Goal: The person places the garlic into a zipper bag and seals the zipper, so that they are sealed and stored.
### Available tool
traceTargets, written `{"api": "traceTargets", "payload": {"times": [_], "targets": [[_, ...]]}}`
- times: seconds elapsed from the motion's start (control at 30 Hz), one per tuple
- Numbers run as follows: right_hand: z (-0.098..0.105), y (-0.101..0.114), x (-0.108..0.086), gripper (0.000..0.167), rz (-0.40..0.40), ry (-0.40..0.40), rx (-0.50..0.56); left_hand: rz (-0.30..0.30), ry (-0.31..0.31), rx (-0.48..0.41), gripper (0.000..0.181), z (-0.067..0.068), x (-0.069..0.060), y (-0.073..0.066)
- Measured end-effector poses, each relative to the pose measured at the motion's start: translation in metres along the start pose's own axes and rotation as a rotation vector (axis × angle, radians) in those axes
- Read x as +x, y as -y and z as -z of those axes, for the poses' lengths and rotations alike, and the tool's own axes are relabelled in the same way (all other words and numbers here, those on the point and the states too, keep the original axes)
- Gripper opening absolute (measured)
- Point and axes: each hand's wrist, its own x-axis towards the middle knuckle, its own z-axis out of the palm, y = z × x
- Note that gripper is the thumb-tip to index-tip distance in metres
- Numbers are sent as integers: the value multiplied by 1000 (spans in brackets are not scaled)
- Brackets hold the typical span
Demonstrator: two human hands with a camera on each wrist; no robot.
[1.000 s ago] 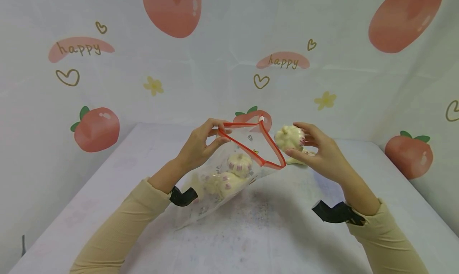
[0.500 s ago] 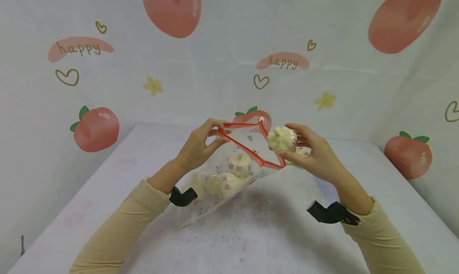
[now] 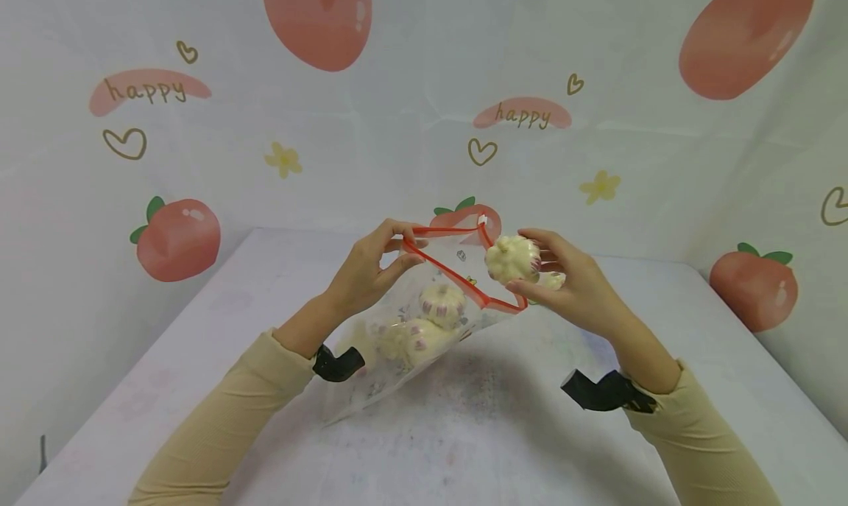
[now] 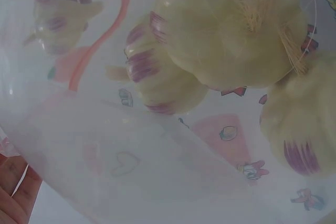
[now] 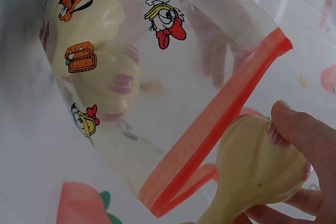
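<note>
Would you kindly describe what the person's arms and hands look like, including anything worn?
The left sleeve and right sleeve are plain beige, ending near the wrists. A black, bent, tube-like piece sits at the end of each. The left hand and right hand are bare, without gloves.

A clear, cartoon-printed bag tilts, red-rimmed mouth gaping toward one o'clock, cream garlic bulbs with purple streaks inside. Another bulb is held at the mouth's three o'clock; a further bulb, partly hidden, shows toward four.
</note>
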Motion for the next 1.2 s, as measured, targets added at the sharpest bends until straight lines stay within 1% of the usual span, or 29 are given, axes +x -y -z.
{"api": "traceTargets", "payload": {"times": [0.27, 0.87, 1.07, 1.2], "targets": [[-3, 0, 2, 63, -23, 25, -4, -9, -2, 3, 48, 0, 0, -2], [-10, 1, 8, 63, -20, 61, -5, -9, 2, 2, 49, -1, 0, 0], [-12, 0, 10, 64, -26, 83, -11, -27, -5, -1, 43, -2, 0, 0], [-14, 0, 10, 65, -25, 90, -10, -29, -6, -6, 41, -2, 0, 1]]}}
